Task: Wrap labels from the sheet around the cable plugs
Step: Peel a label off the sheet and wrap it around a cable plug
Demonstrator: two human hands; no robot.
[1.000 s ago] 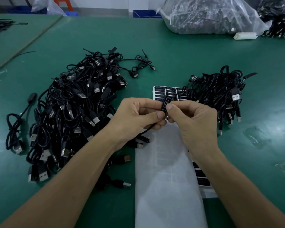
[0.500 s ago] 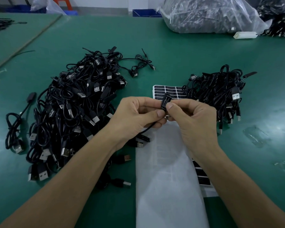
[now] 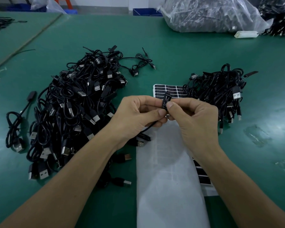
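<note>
A small black cable plug (image 3: 166,102) with a black label bearing white print stands upright between my two thumbs. My left hand (image 3: 135,116) grips its lower part, and its thin black cable (image 3: 148,129) trails down under that palm. My right hand (image 3: 192,119) pinches the plug from the right with thumb and forefinger pressed on the label. Behind my hands lies the label sheet (image 3: 168,90) with rows of black labels. Its lower end (image 3: 202,176) shows under my right wrist.
A big heap of black USB cables (image 3: 72,112) lies at the left, a smaller heap (image 3: 220,92) at the right. White backing paper (image 3: 168,186) runs toward me on the green table (image 3: 187,55). A clear bag of cables (image 3: 209,14) and a white block (image 3: 246,34) sit far right.
</note>
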